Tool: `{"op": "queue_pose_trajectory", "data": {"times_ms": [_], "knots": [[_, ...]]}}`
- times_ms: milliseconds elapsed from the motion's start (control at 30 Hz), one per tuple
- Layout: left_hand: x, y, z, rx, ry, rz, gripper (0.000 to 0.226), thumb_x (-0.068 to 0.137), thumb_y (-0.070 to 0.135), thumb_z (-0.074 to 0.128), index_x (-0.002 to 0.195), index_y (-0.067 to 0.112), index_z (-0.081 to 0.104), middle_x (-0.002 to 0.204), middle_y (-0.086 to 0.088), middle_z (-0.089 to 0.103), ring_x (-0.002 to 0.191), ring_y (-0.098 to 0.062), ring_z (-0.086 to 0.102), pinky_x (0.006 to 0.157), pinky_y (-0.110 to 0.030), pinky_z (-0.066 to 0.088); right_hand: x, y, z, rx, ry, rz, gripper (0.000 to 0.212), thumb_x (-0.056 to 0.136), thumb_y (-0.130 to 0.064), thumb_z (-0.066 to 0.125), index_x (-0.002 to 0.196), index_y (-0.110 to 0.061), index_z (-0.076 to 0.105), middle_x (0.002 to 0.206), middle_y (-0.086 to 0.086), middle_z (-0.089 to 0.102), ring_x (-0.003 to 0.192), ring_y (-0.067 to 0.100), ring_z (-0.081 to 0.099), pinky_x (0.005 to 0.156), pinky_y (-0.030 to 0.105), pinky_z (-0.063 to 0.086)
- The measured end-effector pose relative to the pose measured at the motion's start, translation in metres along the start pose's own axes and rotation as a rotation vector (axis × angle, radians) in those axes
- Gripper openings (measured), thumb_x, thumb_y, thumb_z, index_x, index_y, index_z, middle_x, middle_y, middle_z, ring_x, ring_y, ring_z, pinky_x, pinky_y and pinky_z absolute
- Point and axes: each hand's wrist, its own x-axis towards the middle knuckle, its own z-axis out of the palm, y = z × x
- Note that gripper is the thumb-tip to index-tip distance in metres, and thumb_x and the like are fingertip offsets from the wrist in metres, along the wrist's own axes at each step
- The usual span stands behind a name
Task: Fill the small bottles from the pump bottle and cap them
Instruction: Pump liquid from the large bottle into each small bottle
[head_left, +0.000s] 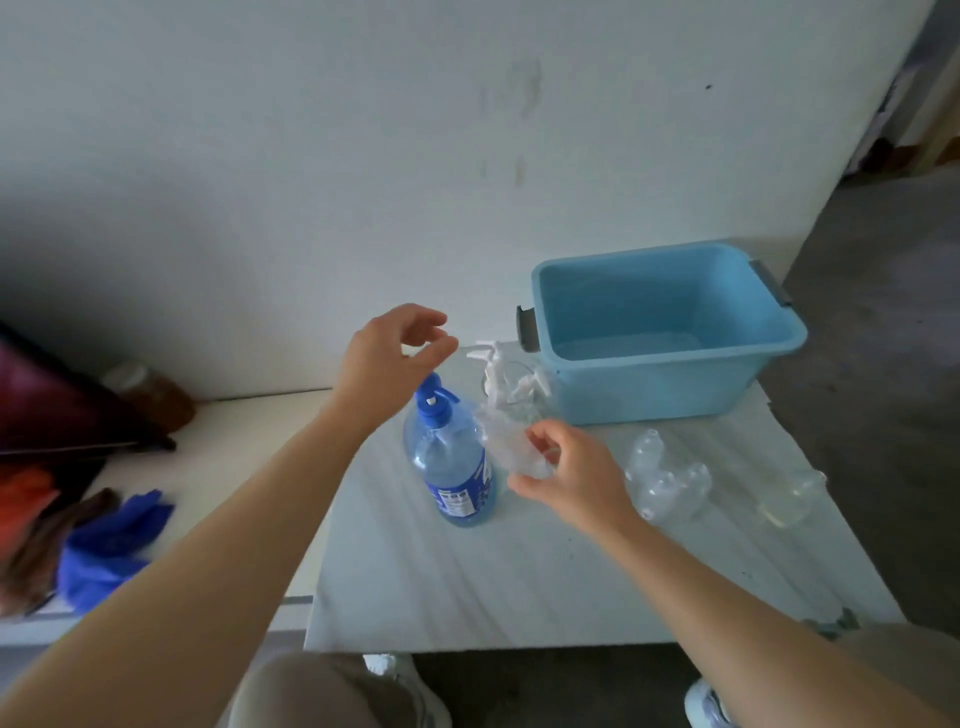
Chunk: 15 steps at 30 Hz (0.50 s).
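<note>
Blue-capped and standing upright near the middle of the worktop (415, 597), the pump bottle (457, 467) is sitting right under your left hand (389, 358). That hand is hovering just above the pump head with its grip loosely open, thumb and fingers curled but closing on nothing and touching nothing. If you are pressing down off-centre from there, you are risking tipping the tall bottle, since nothing is bracing its body.

Just beside it, your right hand (566, 478) is pinching a clear small bottle (511, 447) between thumb and fingertips, tilted and close to the pump bottle's shoulder. Its mouth is not clearly lined up under the nozzle, so liquid could be landing on the worktop or your fingers. The thin plastic could also be buckling or slipping under a light pinch.

Behind it, white pump caps (498, 374) are lying near the blue tub (670, 332). Further right, more empty small bottles (670, 483) are clustered on the worktop, and a clear jar (789, 499) is sitting near the edge, where your forearm could be knocking them over.
</note>
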Motion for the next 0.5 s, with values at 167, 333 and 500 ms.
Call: {"op": "queue_pose_trajectory", "data": {"times_ms": [167,333,500], "knots": [[0.024,-0.025,0.002,-0.012,0.047,-0.152,0.02,0.088,0.027,0.063,0.106,0.019,0.067,0.096,0.004,0.069,0.095,-0.015,0.064,0.092,-0.034,0.049,0.01,-0.004,0.015,0.009,-0.006,0.0,0.043,0.053,-0.044,0.067,0.092,-0.026,0.063,0.087,-0.012,0.066,0.078,0.01,0.062,0.073,0.031,0.052],[0.036,-0.025,0.022,-0.024,-0.011,-0.184,0.022,0.091,0.03,0.056,0.107,0.018,0.067,0.099,0.006,0.068,0.089,-0.013,0.06,0.083,-0.027,0.045,0.014,-0.008,0.018,0.024,0.013,-0.003,0.035,0.059,-0.035,0.076,0.09,-0.028,0.062,0.086,-0.014,0.065,0.077,0.006,0.06,0.072,0.028,0.051],[0.041,-0.025,0.042,0.003,-0.081,-0.234,0.02,0.095,0.03,0.047,0.099,0.017,0.063,0.095,0.001,0.067,0.064,-0.014,0.05,0.066,-0.027,0.039,0.014,-0.012,0.02,0.056,0.03,-0.018,0.035,0.06,-0.03,0.078,0.092,-0.027,0.064,0.086,-0.016,0.065,0.077,0.002,0.06,0.071,0.024,0.05]]}}
